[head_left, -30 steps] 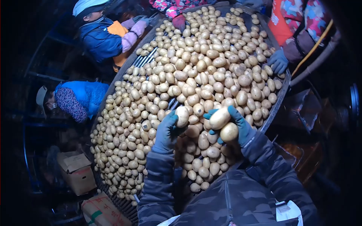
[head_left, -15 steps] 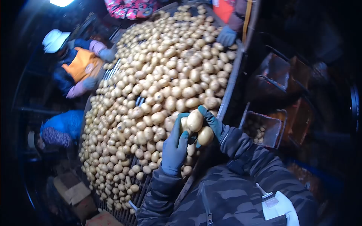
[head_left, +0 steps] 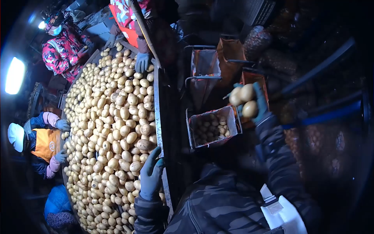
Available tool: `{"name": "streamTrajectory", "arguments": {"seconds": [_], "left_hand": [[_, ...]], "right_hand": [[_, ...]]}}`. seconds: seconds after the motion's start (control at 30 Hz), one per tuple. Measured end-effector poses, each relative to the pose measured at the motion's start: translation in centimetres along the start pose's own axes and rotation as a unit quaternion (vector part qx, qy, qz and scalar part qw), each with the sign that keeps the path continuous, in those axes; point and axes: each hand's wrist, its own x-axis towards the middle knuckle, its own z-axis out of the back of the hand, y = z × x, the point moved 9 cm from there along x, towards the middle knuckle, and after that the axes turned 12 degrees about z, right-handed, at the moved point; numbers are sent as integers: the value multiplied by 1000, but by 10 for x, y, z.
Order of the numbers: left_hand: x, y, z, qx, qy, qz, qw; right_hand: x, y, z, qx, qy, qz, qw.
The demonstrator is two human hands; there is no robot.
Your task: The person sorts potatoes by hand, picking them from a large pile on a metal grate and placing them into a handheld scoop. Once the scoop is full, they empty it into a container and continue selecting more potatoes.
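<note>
My right hand (head_left: 261, 102), in a grey-green glove, is stretched out to the right and closed around three pale potatoes (head_left: 247, 93). It is above and just right of an open-topped bag (head_left: 233, 121) with potatoes inside. My left hand (head_left: 150, 177), gloved alike, hovers at the near edge of the sorting table, its thumb and fingers apart and nothing between them. Under and beyond it spreads a thick layer of potatoes (head_left: 113, 132), held in by the table's metal rim (head_left: 159, 113).
More open bags (head_left: 205, 64) stand in frames at the right, near a blurred rail (head_left: 317, 68). Across the table, co-workers in an orange apron (head_left: 46, 142) and a pink patterned jacket (head_left: 64, 54) work. Another person's gloved hand (head_left: 142, 62) rests on the potatoes at the far end.
My right hand has swung from the table to the bags on the right, carrying potatoes. My left hand has come away from them and opened. The view has turned right.
</note>
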Motion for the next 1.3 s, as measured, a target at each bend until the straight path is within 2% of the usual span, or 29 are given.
{"name": "streamTrajectory", "arguments": {"seconds": [0.07,0.13,0.17,0.2,0.27,0.3,0.37,0.47,0.5,0.57,0.67,0.73,0.77,0.8,0.9,1.0,1.03,1.1,1.17,1.27,1.3], "left_hand": [[-4,9,13,-27,-7,15,999],[-8,24,39,-24,-38,-2,999],[-14,27,49,-24,-66,28,997],[-19,26,60,-12,-87,4,996],[-32,35,82,-71,-124,16,990],[-36,48,100,-71,-155,11,985],[-50,70,132,-75,-193,19,978],[-83,90,180,-57,-292,16,955],[-95,102,199,-76,-319,-3,945],[-124,120,224,-125,-380,26,916],[-151,153,245,-79,-446,34,891],[-158,173,246,-4,-484,59,873],[-159,164,239,130,-523,74,839],[-154,170,233,203,-524,69,824],[-130,177,208,248,-525,82,810],[-88,181,213,292,-532,117,786],[-74,178,216,298,-552,151,764],[-42,171,226,319,-571,183,734],[-9,150,239,344,-540,153,753],[23,125,255,370,-496,112,777],[32,115,263,361,-488,115,787]], "right_hand": [[28,57,62,-100,57,-10,993],[32,97,116,-294,-138,-5,946],[63,112,196,-361,-169,-27,917],[92,127,273,-422,-199,-53,883],[90,124,217,-442,-229,32,867],[92,102,182,-448,-182,40,874],[96,28,106,-451,-83,-6,889],[97,-105,-20,-394,140,-91,904],[70,-143,-81,-415,186,-105,884],[33,-217,-155,-397,286,-163,857],[-26,-307,-222,-389,416,-216,793],[-81,-358,-246,-368,454,-328,742],[-100,-384,-249,-404,529,-336,667],[-117,-409,-244,-434,596,-341,583],[-137,-449,-246,-416,578,-411,569],[-114,-468,-274,-388,626,-330,591],[-110,-475,-278,-405,663,-326,539],[-105,-479,-287,-442,711,-267,478],[-97,-480,-305,-472,755,-186,416],[-85,-488,-306,-459,784,-176,378],[-84,-499,-290,-404,773,-270,408]]}}
